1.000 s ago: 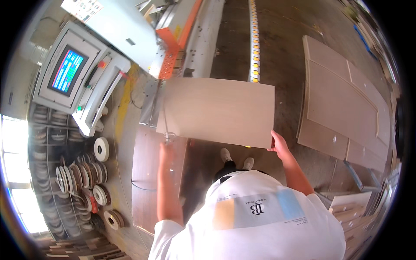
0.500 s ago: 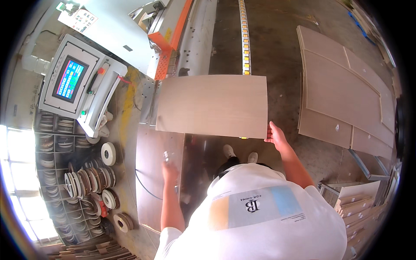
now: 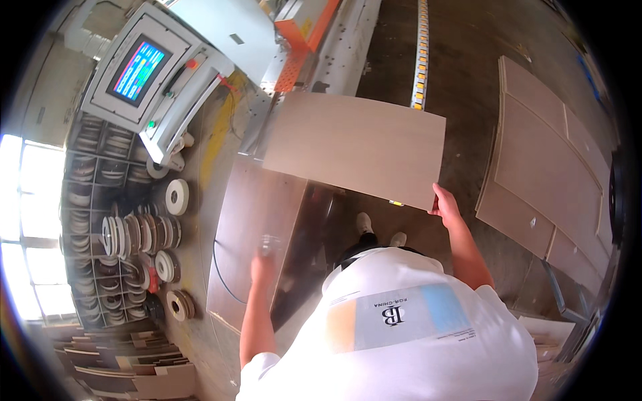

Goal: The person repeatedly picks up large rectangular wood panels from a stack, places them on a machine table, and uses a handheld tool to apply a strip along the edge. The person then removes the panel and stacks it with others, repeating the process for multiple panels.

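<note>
A flat, light brown rectangular panel [image 3: 358, 144] lies across the machine's edge, its right part reaching past the steel table. My right hand [image 3: 447, 204] grips the panel's near right corner, the fingers curled at its edge. Over the steel table [image 3: 251, 194], my left hand [image 3: 263, 267] is closed around what looks like a small metal air gun [image 3: 269, 243], smeared by motion. A thin dark blue hose [image 3: 219, 274] curves over the table toward my left forearm.
The machine's control panel [image 3: 137, 73] with a lit screen stands at the left. Below it are racked edge-banding rolls [image 3: 137, 235]. A yellow-and-white roller rail [image 3: 421, 60] runs away beyond the panel. Stacked large boards [image 3: 545, 160] lie at the right; board offcuts [image 3: 134, 367] sit at the lower left.
The view has turned, so the panel and machine appear tilted and shifted right. My right hand stays on the panel's corner; my left hand stays over the steel table with the tool.
</note>
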Motion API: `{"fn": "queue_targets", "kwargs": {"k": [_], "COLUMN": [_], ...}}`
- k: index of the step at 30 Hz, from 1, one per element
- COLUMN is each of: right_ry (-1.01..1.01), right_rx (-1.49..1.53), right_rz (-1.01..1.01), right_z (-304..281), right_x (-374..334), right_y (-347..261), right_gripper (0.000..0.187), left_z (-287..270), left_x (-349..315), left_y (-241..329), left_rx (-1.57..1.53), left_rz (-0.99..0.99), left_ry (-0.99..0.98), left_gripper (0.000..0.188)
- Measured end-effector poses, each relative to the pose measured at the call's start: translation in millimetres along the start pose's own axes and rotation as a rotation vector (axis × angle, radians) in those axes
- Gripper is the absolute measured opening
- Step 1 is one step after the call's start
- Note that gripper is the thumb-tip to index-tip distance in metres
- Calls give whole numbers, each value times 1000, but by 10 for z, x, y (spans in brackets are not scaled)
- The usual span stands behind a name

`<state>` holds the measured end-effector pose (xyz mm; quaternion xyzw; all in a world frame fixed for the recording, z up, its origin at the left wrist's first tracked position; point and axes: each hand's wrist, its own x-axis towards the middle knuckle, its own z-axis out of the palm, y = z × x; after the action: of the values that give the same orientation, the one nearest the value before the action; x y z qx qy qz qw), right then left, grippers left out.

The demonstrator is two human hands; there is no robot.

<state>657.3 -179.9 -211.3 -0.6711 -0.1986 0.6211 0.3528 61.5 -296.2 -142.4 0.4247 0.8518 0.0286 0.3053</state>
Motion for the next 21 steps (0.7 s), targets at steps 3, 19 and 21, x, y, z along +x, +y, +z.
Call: {"fn": "queue_targets", "kwargs": {"k": [3, 19, 21], "right_ry": [16, 49, 46], "right_rx": [-45, -26, -37], "right_rz": [-18, 17, 29], "right_z": [28, 171, 129], "right_x": [6, -48, -5], "right_y": [-10, -75, -36], "right_gripper": [42, 51, 53], "left_z": [-158, 217, 101], "left_x": [109, -23, 215], "left_y": [-314, -267, -223], "left_rx": [-7, -335, -630], "left_rz": [-30, -3, -115], "left_ry": [130, 34, 55], "left_gripper": [48, 36, 24]}}
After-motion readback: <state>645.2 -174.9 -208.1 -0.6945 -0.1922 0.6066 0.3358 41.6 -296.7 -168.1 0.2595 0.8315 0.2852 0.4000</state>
